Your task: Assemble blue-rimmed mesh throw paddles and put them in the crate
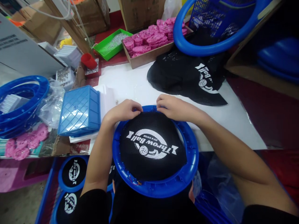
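The blue ring (192, 155) lay nearly flat, its far rim overlapping the front edge of the table's white sheet (235, 124) and its near rim above the person's lap. The printed mesh disc (130, 155) sat inside it, lettering aslant, with a gap between mesh and ring at the right.

The left hand (127, 109) had its thumb and bent fingers closed on the disc's far edge, at the ring's far-left rim. The right hand (171, 107) pinched the same edge a little further right, its fingers curled; its exact fingertip contact was partly hidden. Thin wires with a small part (137, 182) lay in the ring's near-left rim.

A blue basket (78, 110) stood beside the left forearm, near the sheet's front-left corner, and a tiny metal piece (116, 102) lay between it and the left hand. Black mesh cloth (168, 73) spread over the sheet's far-right part, under a raised blue hoop (203, 49). Along the sheet's far edge stood a carton of pink pieces (140, 59) and a green tray (104, 49). More blue rings (25, 112) lay at the table's left end, and finished-looking discs (72, 172) lay below its front edge.
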The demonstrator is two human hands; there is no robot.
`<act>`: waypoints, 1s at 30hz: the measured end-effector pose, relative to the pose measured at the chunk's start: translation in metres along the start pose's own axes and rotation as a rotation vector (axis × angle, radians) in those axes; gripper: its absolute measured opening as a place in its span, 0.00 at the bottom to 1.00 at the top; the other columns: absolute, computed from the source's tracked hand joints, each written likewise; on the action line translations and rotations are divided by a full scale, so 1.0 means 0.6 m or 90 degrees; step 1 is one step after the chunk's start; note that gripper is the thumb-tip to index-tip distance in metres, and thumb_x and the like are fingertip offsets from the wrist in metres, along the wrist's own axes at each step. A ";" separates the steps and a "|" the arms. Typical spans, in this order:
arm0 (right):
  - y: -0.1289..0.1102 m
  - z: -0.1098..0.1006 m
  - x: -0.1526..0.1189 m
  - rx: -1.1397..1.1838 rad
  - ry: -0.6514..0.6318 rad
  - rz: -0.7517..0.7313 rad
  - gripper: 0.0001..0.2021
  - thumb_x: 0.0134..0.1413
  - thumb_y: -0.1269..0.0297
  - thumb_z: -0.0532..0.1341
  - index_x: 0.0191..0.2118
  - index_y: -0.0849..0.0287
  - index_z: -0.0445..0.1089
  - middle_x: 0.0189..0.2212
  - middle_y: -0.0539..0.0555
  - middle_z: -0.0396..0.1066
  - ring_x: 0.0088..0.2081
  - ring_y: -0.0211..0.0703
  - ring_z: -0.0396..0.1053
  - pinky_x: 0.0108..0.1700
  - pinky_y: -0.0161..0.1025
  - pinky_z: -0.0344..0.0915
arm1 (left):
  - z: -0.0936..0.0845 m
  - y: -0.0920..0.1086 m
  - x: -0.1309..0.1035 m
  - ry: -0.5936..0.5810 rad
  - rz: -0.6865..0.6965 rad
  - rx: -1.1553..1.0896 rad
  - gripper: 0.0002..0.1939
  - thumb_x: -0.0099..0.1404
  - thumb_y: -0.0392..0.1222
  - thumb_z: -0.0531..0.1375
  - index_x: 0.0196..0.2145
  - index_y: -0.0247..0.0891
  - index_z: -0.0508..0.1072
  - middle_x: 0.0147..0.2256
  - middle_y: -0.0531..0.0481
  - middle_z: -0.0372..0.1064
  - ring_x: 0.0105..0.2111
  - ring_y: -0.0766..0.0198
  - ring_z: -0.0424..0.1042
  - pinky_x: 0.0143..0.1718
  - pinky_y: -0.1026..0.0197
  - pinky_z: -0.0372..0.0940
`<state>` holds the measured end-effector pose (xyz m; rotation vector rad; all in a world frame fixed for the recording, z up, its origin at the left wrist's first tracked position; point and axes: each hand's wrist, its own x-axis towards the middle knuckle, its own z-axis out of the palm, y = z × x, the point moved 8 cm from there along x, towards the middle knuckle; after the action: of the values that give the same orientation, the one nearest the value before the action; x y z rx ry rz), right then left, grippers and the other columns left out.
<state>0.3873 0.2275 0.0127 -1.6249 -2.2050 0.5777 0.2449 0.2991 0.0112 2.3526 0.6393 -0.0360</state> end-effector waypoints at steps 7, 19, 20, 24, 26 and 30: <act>-0.001 -0.020 0.004 0.202 0.090 -0.031 0.08 0.63 0.63 0.61 0.38 0.57 0.78 0.44 0.57 0.76 0.45 0.50 0.74 0.50 0.47 0.71 | -0.009 0.012 -0.006 0.024 0.054 0.004 0.10 0.62 0.35 0.58 0.39 0.37 0.78 0.34 0.51 0.77 0.33 0.65 0.72 0.38 0.62 0.65; -0.028 0.015 0.012 0.142 0.098 -0.097 0.06 0.62 0.67 0.62 0.35 0.56 0.76 0.46 0.58 0.74 0.49 0.52 0.73 0.55 0.50 0.68 | -0.010 0.028 -0.014 0.004 0.096 -0.016 0.11 0.66 0.34 0.59 0.39 0.36 0.83 0.37 0.48 0.82 0.37 0.63 0.77 0.41 0.62 0.67; -0.031 0.015 0.012 0.141 0.100 -0.096 0.06 0.62 0.67 0.61 0.34 0.57 0.75 0.46 0.59 0.74 0.49 0.52 0.72 0.55 0.51 0.68 | -0.010 0.028 -0.014 0.005 0.093 -0.019 0.11 0.67 0.34 0.59 0.39 0.36 0.83 0.37 0.48 0.82 0.36 0.63 0.77 0.42 0.61 0.68; -0.036 0.014 0.011 0.147 0.105 -0.081 0.05 0.62 0.67 0.60 0.35 0.56 0.73 0.44 0.58 0.75 0.47 0.52 0.73 0.54 0.51 0.68 | -0.009 0.019 -0.011 0.001 0.071 -0.056 0.10 0.68 0.34 0.60 0.39 0.36 0.83 0.37 0.49 0.82 0.37 0.63 0.78 0.42 0.62 0.68; -0.036 0.012 0.011 0.154 0.109 -0.073 0.05 0.62 0.67 0.60 0.34 0.56 0.72 0.43 0.58 0.76 0.46 0.52 0.73 0.53 0.50 0.68 | -0.009 0.012 -0.011 -0.001 0.055 -0.079 0.10 0.67 0.33 0.61 0.40 0.36 0.83 0.37 0.48 0.82 0.37 0.63 0.78 0.43 0.62 0.69; -0.034 0.010 0.012 0.160 0.107 -0.056 0.05 0.62 0.68 0.59 0.34 0.55 0.69 0.42 0.58 0.76 0.45 0.51 0.73 0.51 0.48 0.67 | -0.016 0.003 -0.013 0.038 0.021 -0.082 0.12 0.65 0.35 0.62 0.44 0.36 0.83 0.37 0.48 0.82 0.35 0.63 0.77 0.42 0.60 0.70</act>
<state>0.3656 0.2285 0.0181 -1.3888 -1.9820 0.6411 0.2377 0.3007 0.0213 2.2456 0.6138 0.0882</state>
